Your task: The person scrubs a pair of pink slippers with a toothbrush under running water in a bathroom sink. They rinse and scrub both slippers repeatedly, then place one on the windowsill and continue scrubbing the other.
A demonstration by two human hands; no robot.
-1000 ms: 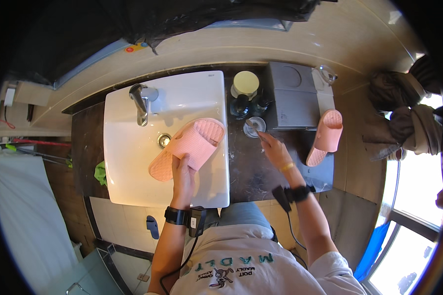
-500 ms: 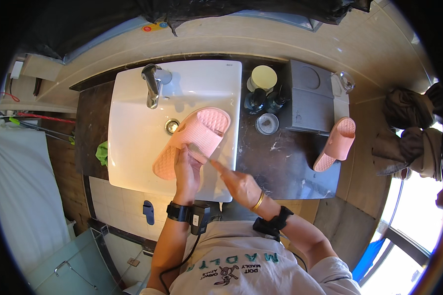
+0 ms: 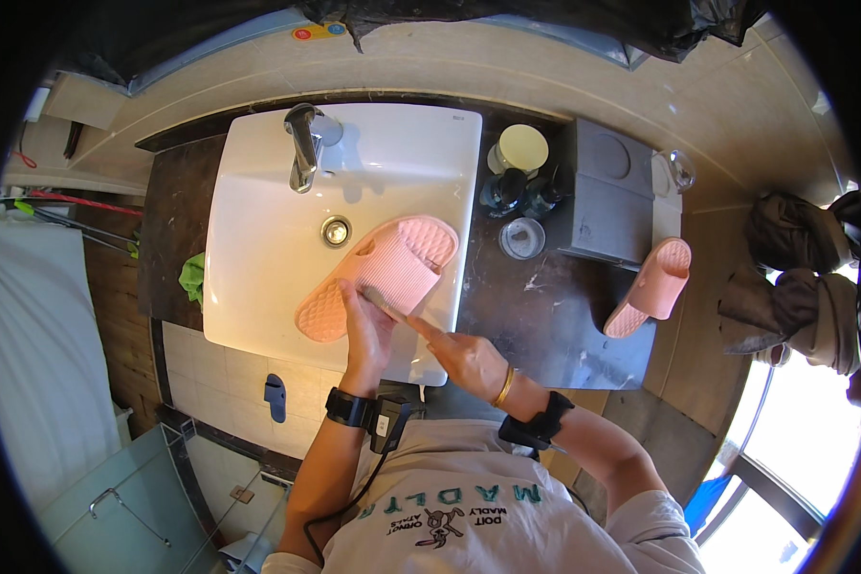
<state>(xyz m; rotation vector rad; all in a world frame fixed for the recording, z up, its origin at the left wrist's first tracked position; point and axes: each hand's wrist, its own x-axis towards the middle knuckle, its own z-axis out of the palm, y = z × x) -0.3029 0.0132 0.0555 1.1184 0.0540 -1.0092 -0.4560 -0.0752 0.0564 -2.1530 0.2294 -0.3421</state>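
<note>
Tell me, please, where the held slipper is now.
In the head view, the slipper is left of centre, in the left hand, over the sink, just below and right of the drain.

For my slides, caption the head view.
Left hand holds pink ribbed slipper over white rectangular sink; right hand holds slim greyish tool.

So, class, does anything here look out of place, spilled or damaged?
Footwear normally belongs on the floor, yet one pink slipper rests on the dark countertop beside the gray box, and the left hand holds another pink slipper over the white washbasin. No spill or damage shows.
</note>
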